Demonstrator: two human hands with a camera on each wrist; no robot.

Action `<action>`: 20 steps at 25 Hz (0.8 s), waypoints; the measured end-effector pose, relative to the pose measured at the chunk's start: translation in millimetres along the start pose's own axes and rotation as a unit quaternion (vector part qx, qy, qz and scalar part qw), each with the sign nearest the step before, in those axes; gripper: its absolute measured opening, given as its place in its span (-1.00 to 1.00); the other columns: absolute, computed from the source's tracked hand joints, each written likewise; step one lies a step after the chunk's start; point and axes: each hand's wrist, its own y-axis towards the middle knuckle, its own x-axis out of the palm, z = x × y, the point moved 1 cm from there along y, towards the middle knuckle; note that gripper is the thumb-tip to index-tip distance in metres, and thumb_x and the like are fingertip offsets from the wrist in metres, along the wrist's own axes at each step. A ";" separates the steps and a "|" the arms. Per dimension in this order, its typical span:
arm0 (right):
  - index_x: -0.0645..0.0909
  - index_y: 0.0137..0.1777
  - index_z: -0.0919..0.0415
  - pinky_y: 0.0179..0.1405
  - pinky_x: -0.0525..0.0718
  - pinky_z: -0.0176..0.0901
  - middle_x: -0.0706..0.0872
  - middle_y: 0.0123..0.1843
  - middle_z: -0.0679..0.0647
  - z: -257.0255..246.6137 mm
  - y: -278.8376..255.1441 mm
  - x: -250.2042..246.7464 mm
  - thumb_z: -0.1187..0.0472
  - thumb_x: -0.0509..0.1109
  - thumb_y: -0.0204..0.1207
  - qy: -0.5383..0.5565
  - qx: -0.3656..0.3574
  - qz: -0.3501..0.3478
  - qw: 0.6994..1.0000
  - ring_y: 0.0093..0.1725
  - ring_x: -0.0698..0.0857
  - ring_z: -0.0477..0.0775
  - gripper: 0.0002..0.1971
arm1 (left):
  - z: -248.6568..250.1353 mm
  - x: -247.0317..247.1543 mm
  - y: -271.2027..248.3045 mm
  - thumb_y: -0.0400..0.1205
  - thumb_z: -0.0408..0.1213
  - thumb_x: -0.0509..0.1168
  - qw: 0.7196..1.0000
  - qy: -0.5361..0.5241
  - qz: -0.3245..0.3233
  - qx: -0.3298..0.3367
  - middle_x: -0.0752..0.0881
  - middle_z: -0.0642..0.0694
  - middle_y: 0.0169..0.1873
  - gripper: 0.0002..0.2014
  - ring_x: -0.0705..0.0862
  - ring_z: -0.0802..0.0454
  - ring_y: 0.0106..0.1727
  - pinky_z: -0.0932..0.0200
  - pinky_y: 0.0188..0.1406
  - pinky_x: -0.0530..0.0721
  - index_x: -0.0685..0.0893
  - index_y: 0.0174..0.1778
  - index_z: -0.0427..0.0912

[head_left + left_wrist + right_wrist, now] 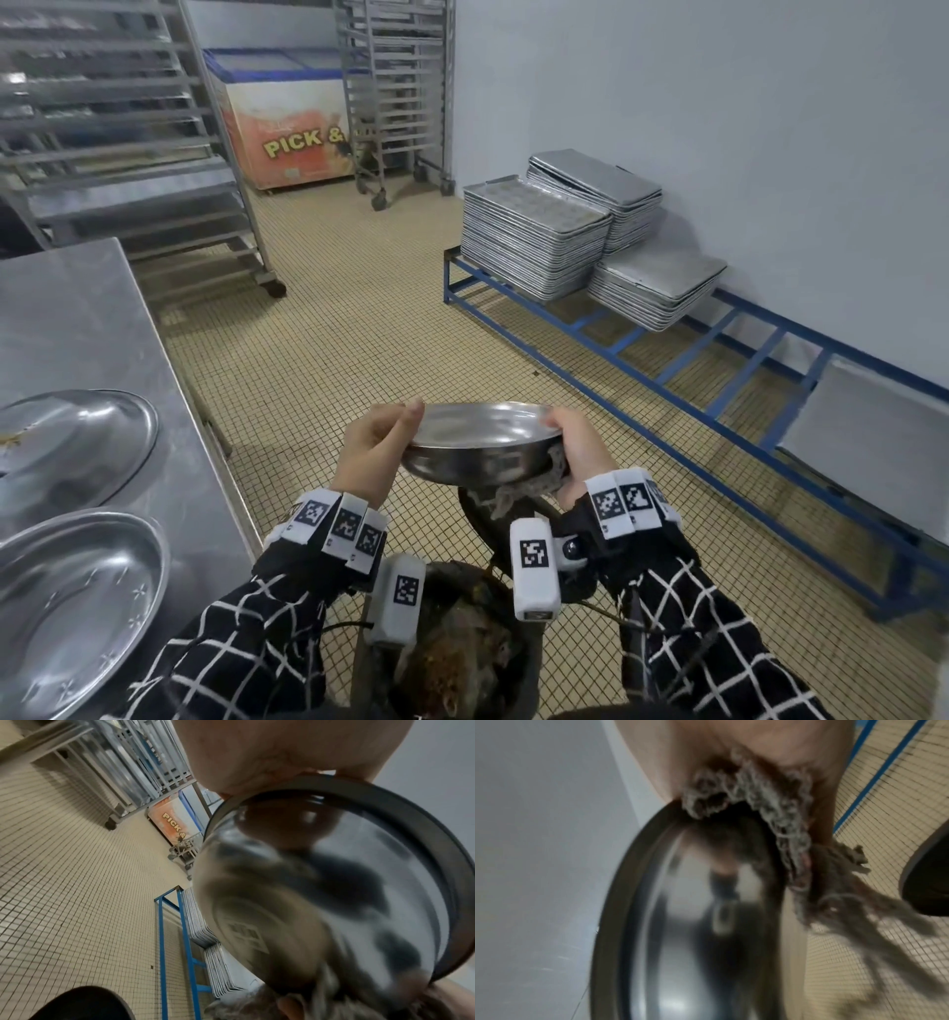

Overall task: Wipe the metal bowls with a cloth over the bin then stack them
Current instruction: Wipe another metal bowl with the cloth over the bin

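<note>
I hold a shiny metal bowl (477, 442) upright in the air between both hands, above the dark bin (462, 652). My left hand (377, 447) grips its left rim, thumb on top. My right hand (575, 452) grips the right rim and presses a frayed grey cloth (524, 488) against the bowl's outer wall. In the left wrist view the bowl's underside (321, 882) fills the frame. The right wrist view has the cloth (770, 811) bunched between my palm and the bowl (693, 923). Two more metal bowls (77, 447) (72, 606) sit on the steel table at left.
The steel table (77, 318) runs along the left. A low blue frame (667, 370) by the right wall carries stacks of baking trays (534, 241). Wheeled racks (395, 92) and a chest freezer (287, 123) stand at the back. The floor is tiled.
</note>
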 end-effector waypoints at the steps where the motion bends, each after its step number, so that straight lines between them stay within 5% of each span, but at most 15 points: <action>1: 0.57 0.19 0.36 0.24 0.59 0.31 0.69 -0.04 0.24 1.8 0.0 -0.6 0.18 0.32 0.38 -0.033 0.008 0.017 0.999 -0.03 0.67 0.21 -0.60 | -1.9 -1.7 1.6 0.61 0.10 0.27 0.999 0.039 -0.007 0.027 0.64 -0.04 0.03 -0.65 0.60 0.05 0.09 0.26 0.12 0.61 0.72 -0.26 -0.10; 3: 0.58 0.08 0.32 0.29 0.56 0.31 0.64 -0.07 0.23 7.7 -0.9 -2.7 0.25 0.30 0.28 -0.068 0.020 0.023 0.997 -0.05 0.65 0.24 -0.65 | -4.2 -2.9 5.5 0.60 0.00 0.31 0.993 0.112 -0.002 0.042 0.50 0.00 0.20 -0.81 0.47 -0.03 0.29 -0.03 0.30 0.58 0.66 -0.09 -0.05; 5: 0.57 -0.02 0.23 0.24 0.60 0.36 0.66 -0.08 0.23 9.2 -8.0 -1.8 0.21 0.31 0.31 -0.094 0.010 0.017 0.995 0.01 0.70 0.29 -0.76 | -6.2 -7.0 8.6 0.61 -0.20 0.32 0.991 0.127 0.033 0.010 0.40 -0.03 0.30 -0.82 0.43 -0.07 0.38 -0.08 0.37 0.54 0.49 0.08 -0.02; 9: 0.55 -0.15 0.24 0.02 0.69 0.13 0.58 -0.21 0.16 3.8 -25.0 -0.7 0.16 0.25 0.49 -0.209 -0.065 -0.025 0.975 -0.19 0.58 0.12 -0.86 | -6.6 -29.8 -4.5 0.65 -0.33 0.28 0.993 -0.019 0.048 -0.103 0.65 -0.17 0.12 -0.55 0.76 -0.14 0.00 0.04 -0.08 0.76 0.27 0.37 0.07; 12: 0.53 -0.21 0.21 -0.39 0.51 -0.22 0.54 -0.34 0.09 1.0 -31.0 10.9 0.12 0.22 0.57 -0.277 -0.117 -0.070 0.951 -0.33 0.52 0.03 -0.80 | -5.3 -49.8 -25.2 0.64 -0.37 0.25 0.991 0.030 0.092 -0.096 0.70 -0.20 0.00 -0.78 0.75 -0.15 -0.11 0.02 -0.22 0.75 0.51 0.12 0.02; 14: 0.51 -0.24 0.20 -0.52 0.46 -0.34 0.54 -0.38 0.04 2.5 -34.1 24.1 0.14 0.26 0.57 -0.286 -0.150 -0.082 0.943 -0.41 0.49 -0.01 -0.81 | -8.5 -63.8 -38.3 0.64 -0.40 0.23 0.987 0.031 0.128 -0.093 0.69 -0.21 -0.08 -0.76 0.71 -0.11 -0.22 0.08 -0.36 0.69 0.52 -0.01 0.10; 17: 0.53 -0.16 0.17 -0.42 0.62 -0.27 0.65 -0.24 0.08 10.4 -41.5 53.5 0.10 0.34 0.56 -0.307 -0.219 -0.090 0.922 -0.30 0.64 0.02 -0.85 | -9.4 -94.9 -68.8 0.63 -0.42 0.24 0.976 0.039 0.184 -0.109 0.66 -0.16 -0.17 -0.79 0.67 -0.08 -0.29 0.14 -0.46 0.62 0.53 -0.04 0.05; 20: 0.52 -0.06 0.14 -0.27 0.67 -0.22 0.67 -0.14 0.10 23.9 -57.2 92.3 0.06 0.35 0.57 -0.277 -0.273 -0.113 0.914 -0.20 0.67 0.03 -0.84 | -18.7 -135.7 -104.6 0.53 -0.34 0.28 0.959 0.041 0.246 -0.133 0.73 -0.21 -0.09 -0.81 0.74 -0.22 -0.16 -0.05 -0.34 0.74 0.61 -0.02 0.05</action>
